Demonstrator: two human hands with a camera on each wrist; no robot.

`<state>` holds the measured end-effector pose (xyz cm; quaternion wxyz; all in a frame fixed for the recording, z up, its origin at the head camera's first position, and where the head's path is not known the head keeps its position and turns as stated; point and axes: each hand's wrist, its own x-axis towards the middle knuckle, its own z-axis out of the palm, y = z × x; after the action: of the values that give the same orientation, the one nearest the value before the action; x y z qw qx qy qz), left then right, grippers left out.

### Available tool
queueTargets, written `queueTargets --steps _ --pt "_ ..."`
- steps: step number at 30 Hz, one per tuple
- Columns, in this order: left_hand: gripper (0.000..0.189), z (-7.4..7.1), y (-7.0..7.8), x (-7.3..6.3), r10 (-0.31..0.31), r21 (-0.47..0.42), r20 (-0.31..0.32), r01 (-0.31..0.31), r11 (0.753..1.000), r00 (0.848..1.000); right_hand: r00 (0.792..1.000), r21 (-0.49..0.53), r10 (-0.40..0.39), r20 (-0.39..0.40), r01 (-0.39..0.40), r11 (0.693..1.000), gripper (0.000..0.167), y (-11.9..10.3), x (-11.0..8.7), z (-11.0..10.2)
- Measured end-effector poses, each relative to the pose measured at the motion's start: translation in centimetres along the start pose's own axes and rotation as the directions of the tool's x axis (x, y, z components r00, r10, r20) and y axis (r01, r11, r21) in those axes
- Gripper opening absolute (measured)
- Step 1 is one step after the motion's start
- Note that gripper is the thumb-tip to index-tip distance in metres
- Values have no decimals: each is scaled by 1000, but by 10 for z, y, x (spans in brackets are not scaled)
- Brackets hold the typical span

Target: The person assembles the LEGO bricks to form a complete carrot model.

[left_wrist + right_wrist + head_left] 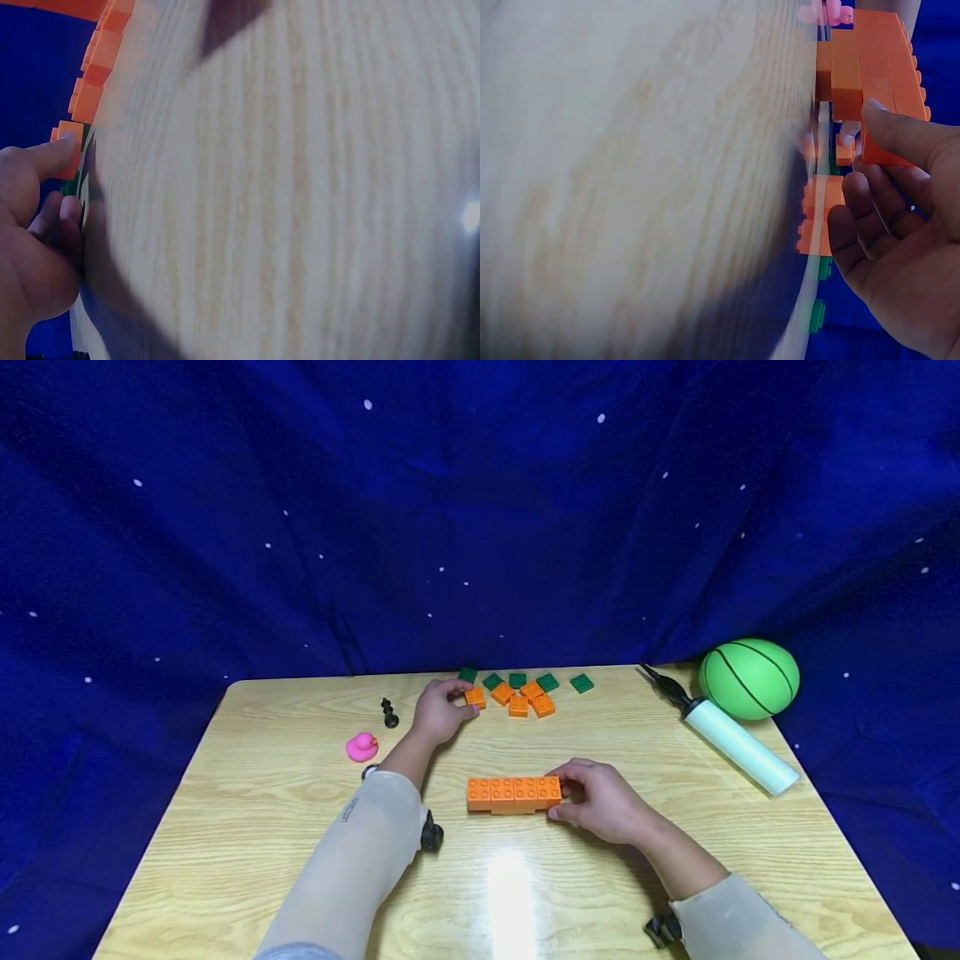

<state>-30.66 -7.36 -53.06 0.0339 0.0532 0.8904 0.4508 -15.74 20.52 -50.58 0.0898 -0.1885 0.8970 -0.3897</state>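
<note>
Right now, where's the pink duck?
In the head view, the pink duck sits toward the left side of the table, just nearer the camera than the black chess piece and left of the left hand.

From my end I see orange bricks (514, 789), dark green bricks (517, 680), a black-lined green ball (750, 679) at far right and white-flecked blue cloth (480, 527).
</note>
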Motion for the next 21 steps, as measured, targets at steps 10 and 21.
queueTargets --steps 10,21 --pt "36 0 -4 -6 -7 -103 -23 4 995 1000 1000 1 -3 -2 3 1000 34 1 1 0" --pt "37 -1 0 -21 -26 -188 -2 26 982 1000 1000 0 -3 2 3 1000 33 -1 0 0"
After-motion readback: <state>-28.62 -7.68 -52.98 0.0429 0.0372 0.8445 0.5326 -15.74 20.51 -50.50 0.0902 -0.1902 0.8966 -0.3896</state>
